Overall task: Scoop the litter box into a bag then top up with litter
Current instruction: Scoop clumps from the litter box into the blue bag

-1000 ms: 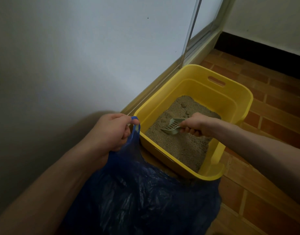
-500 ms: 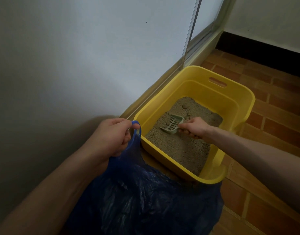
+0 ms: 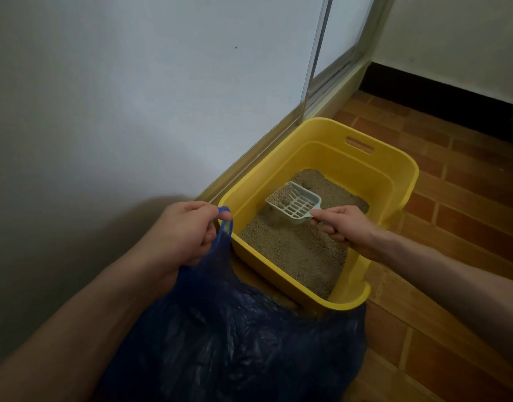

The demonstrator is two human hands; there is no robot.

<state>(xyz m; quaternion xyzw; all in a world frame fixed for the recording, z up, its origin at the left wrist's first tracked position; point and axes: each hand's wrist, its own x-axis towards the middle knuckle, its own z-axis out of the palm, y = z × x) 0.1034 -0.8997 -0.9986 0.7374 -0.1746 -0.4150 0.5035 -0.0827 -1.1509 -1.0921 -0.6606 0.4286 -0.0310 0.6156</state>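
A yellow litter box (image 3: pixel 394 161) stands on the floor against the wall, its bottom covered in sandy litter (image 3: pixel 293 250). My right hand (image 3: pixel 348 227) grips the handle of a pale green slotted scoop (image 3: pixel 295 203), held just above the litter with some litter in its front end. My left hand (image 3: pixel 185 230) pinches the handle of a dark blue plastic bag (image 3: pixel 235 343), which hangs in front of the box's near edge.
A white wall (image 3: pixel 133 97) and a metal sliding door track (image 3: pixel 278 132) run along the box's left side. Brown tiled floor (image 3: pixel 452 227) lies to the right, with a dark baseboard (image 3: pixel 440 97) at the far wall.
The scoop has risen out of the litter and moved toward the box's far side, now carrying litter. My left hand still holds the bag in the same spot.
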